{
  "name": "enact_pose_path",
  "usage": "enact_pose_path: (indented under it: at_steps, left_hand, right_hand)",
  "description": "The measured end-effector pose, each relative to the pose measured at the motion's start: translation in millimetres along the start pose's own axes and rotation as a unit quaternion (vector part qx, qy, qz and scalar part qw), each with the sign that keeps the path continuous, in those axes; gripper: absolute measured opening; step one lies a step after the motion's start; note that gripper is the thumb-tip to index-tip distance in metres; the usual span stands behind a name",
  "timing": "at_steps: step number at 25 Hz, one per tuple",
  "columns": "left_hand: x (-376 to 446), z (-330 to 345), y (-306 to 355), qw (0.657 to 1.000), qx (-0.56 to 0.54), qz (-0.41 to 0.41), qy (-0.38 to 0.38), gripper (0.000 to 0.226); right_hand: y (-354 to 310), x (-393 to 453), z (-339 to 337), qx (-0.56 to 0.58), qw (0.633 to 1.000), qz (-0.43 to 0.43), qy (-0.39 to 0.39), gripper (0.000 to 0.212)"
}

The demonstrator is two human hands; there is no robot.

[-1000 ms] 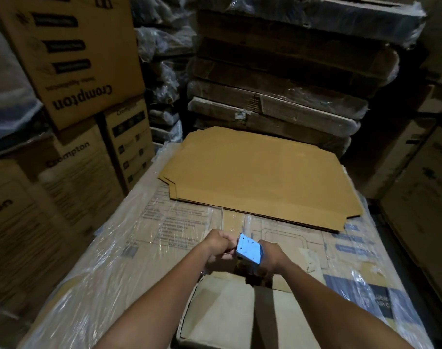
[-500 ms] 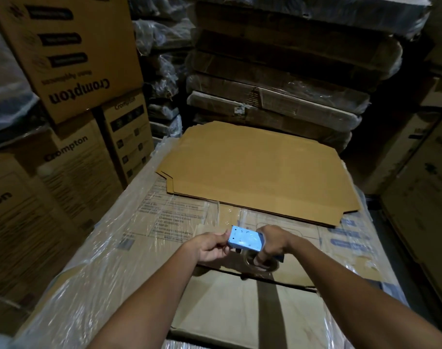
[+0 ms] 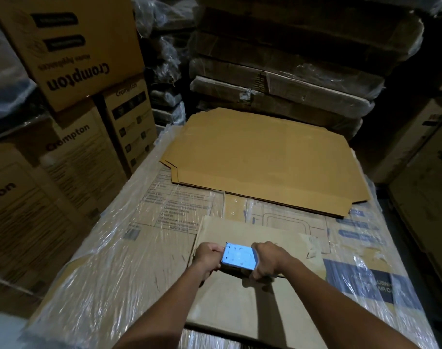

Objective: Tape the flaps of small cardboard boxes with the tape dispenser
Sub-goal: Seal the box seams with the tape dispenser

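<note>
A small pale cardboard box (image 3: 240, 306) lies in front of me on a large plastic-wrapped carton (image 3: 109, 273). A darker strip of tape (image 3: 266, 313) runs down the middle of its top, towards me. Over the box's far part I hold a blue tape dispenser (image 3: 239, 258) between both hands. My left hand (image 3: 207, 256) grips its left end. My right hand (image 3: 268, 258) is curled round its right side and handle. The tape roll under the dispenser is mostly hidden by my hands.
A stack of flat brown cardboard sheets (image 3: 265, 159) lies on the far half of the wrapped carton. Printed cartons (image 3: 71, 54) are stacked high on the left. Wrapped bundles (image 3: 285, 79) stand behind, and more cartons (image 3: 429, 187) on the right.
The dispenser and both hands have shifted nearer to me along the box top, and its blue plate now faces up. The view has tilted down, showing more of the box.
</note>
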State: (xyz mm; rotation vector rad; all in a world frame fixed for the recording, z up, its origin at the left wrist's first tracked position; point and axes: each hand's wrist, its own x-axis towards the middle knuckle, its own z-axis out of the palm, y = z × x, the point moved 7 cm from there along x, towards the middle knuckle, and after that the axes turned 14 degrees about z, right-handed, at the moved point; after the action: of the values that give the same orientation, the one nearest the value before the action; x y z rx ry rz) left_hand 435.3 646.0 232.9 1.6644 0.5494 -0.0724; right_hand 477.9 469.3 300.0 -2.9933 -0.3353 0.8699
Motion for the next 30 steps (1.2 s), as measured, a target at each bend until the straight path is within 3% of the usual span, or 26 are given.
enact_pose_path:
  at_steps: [6,11,17,23,30]
  left_hand:
    - [13.7,-65.3,-8.3,0.989,0.076,0.053,0.116,0.026]
    - [17.0,-108.7,-19.9,0.986,0.092,0.034,0.132,0.025]
    - [21.5,-126.8,-30.7,0.990,0.084,0.002,0.117,0.015]
    - [38.3,-118.5,-42.3,0.994,0.072,-0.031,0.082,0.014]
    - [38.9,-106.1,-74.2,0.993,0.034,-0.090,0.068,0.009]
  right_hand:
    - [-31.5,4.6,5.4,-0.012,1.000,-0.020,0.009,0.071]
    - [-58.0,11.1,-0.2,-0.062,0.997,-0.038,0.013,0.070]
    - [-86.4,12.3,1.8,-0.109,0.992,-0.036,0.049,0.068]
    - [-74.8,14.0,4.7,-0.081,0.996,-0.010,0.025,0.071]
    - [-97.9,19.7,5.1,-0.150,0.987,-0.013,0.046,0.064]
